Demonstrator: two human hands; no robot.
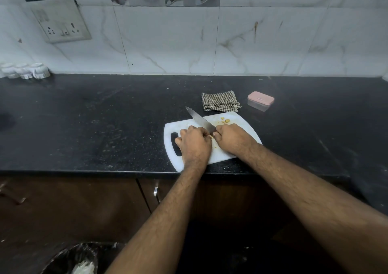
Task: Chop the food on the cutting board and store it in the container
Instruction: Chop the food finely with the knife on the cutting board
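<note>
Food (211,136) on cutting board (241,124), knife (200,120) in right hand (232,137), no legible txt

Home kitchen: black countertop (105,116), tiled backsplash (252,43).

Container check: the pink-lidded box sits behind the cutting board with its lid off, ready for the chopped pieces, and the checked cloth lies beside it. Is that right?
Not quite. In the head view the container sits behind the cutting board with its pink lid on, not off. It must be opened before the chopped pieces go in. The checked cloth does lie beside it.
</note>
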